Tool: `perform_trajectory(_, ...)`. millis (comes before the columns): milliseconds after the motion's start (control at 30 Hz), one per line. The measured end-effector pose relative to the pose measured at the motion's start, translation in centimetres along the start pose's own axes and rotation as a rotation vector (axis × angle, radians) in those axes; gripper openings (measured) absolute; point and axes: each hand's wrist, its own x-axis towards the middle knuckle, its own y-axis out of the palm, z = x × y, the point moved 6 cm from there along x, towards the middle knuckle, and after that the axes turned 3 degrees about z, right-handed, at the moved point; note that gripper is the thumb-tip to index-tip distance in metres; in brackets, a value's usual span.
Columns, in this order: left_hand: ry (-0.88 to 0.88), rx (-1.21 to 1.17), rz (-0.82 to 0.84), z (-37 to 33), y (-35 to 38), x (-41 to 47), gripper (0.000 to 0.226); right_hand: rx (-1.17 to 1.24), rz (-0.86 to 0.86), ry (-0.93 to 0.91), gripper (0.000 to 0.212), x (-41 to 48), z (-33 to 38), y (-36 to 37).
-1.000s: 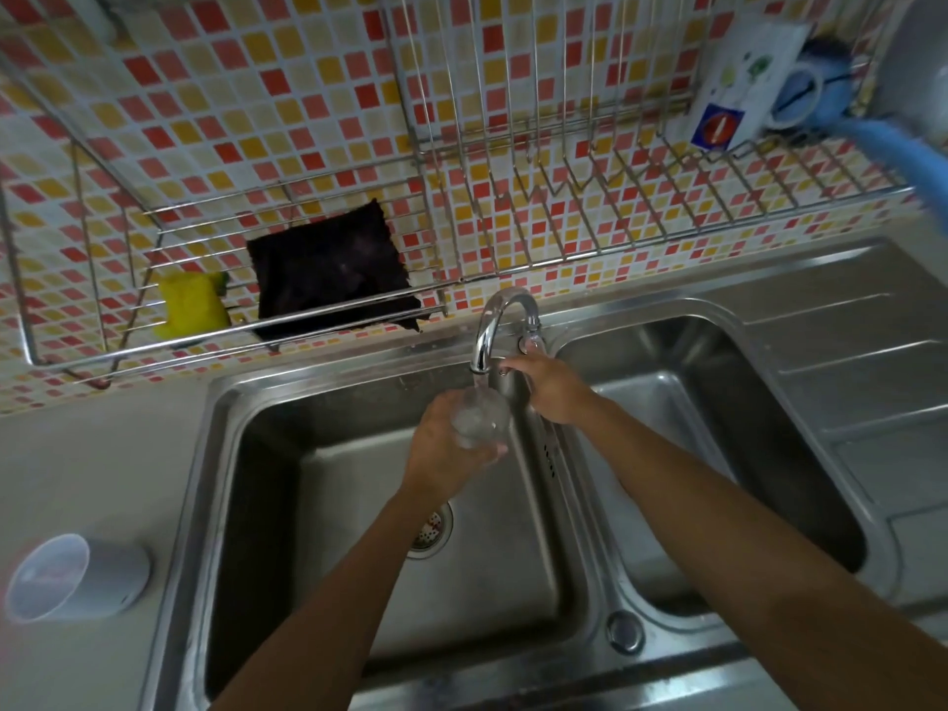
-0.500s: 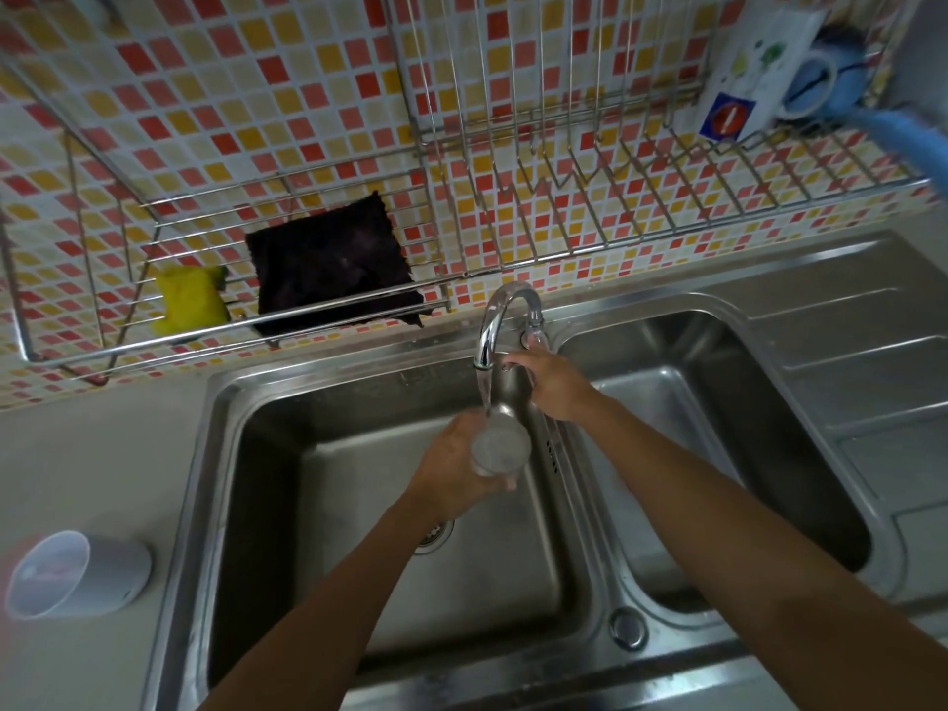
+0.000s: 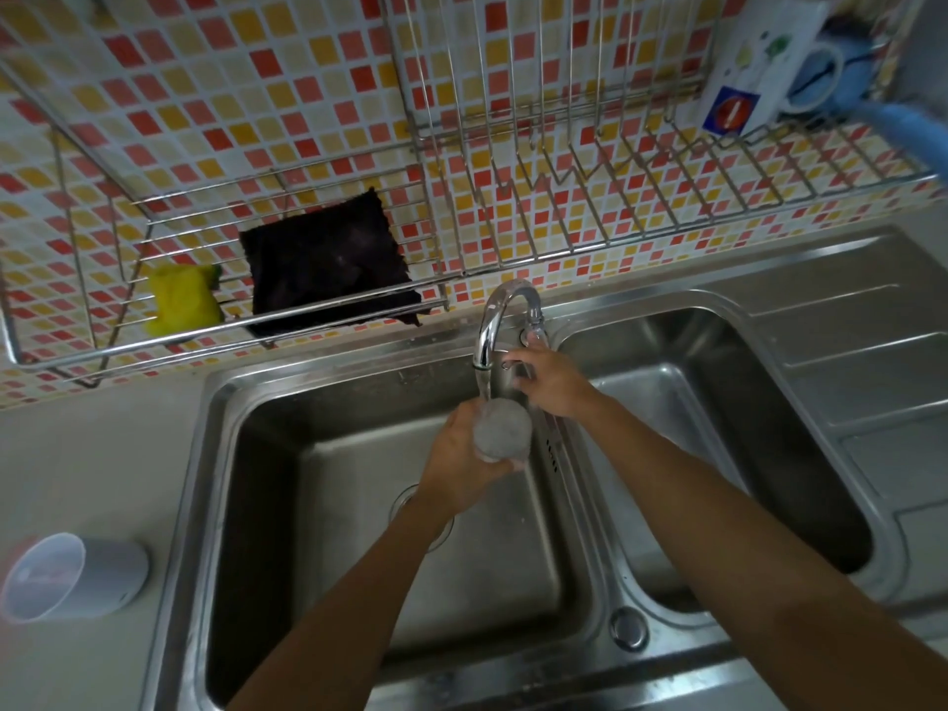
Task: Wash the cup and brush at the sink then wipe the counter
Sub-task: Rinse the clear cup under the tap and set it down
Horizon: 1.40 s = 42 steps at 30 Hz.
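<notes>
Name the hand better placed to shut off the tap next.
Right. The right hand already rests at the tap by its base, while the left hand is occupied holding the glass cup under the spout.

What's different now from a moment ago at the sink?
Water now runs from the tap into the clear cup, which the left hand lowered slightly. The right hand stays at the tap handle. The white cup on the counter, sponge and cloth haven't moved.

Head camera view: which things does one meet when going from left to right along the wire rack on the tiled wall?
Yellow sponge → dark cloth → empty upright dividers of the wire rack → white board with a red sign → blue mug.
</notes>
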Motion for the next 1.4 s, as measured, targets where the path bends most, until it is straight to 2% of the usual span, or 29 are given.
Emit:
perform_trajectory(133, -0.002, -0.016, -0.036, 0.2, -0.7, -0.2, 0.070, 0.296, -0.090, 0.035, 0.031, -0.2, -0.3, -0.8)
perform_trajectory(267, 0.016, -0.040, -0.054, 0.2, -1.1, -0.3, 0.072, 0.568, -0.241, 0.157, 0.030, -0.4, -1.4, -1.8)
perform_trajectory(400, 0.043, -0.048, -0.039, -0.5, -1.0, 0.0, 0.072, 0.903, -0.273, 0.190, 0.028, 0.1, -2.6, -1.4)
perform_trajectory(500, 0.058, -0.051, -0.042, -0.8, -1.1, 0.2, 0.071, 0.988, -0.273, 0.187, 0.025, 0.0, -2.5, -1.2)
perform_trajectory(700, 0.082, -0.071, -0.049, -1.1, -1.2, -0.3, 0.070, 1.004, -0.283, 0.237, 0.026, 0.0, -2.4, -1.2)
perform_trajectory(867, 0.077, -0.119, -0.119, -1.1, -2.1, -1.4, 0.072, 0.924, -0.336, 0.237, 0.019, 0.1, -2.0, -1.5)
perform_trajectory(1033, 0.061, -0.139, -0.180, -0.5, -3.8, -3.3, 0.078, 0.496, -0.574, 0.205, 0.020, -2.6, 1.0, -2.6)
perform_trajectory(1100, 0.052, -0.127, -0.186, 0.1, -4.7, -4.3, 0.078, 0.486, -0.689, 0.173, 0.023, -6.2, 2.4, -1.7)
perform_trajectory(1167, 0.033, -0.058, -0.203, 1.2, -5.5, -5.7, 0.078, 0.467, -0.704, 0.151, 0.024, -9.9, 2.7, 1.1)
perform_trajectory(1233, -0.018, 0.016, -0.201, 2.9, -5.7, -7.1, 0.079, 0.347, -0.586, 0.090, 0.028, -12.7, 2.4, 5.3)
perform_trajectory(1333, -0.162, 0.104, -0.163, 5.6, -5.2, -9.4, 0.080, 0.149, -0.235, 0.129, 0.045, -16.3, 0.8, 12.3)
perform_trajectory(1400, -0.221, 0.250, -0.128, 6.8, -4.9, -10.9, 0.079, 0.026, -0.029, 0.180, 0.057, -18.4, -0.1, 15.9)
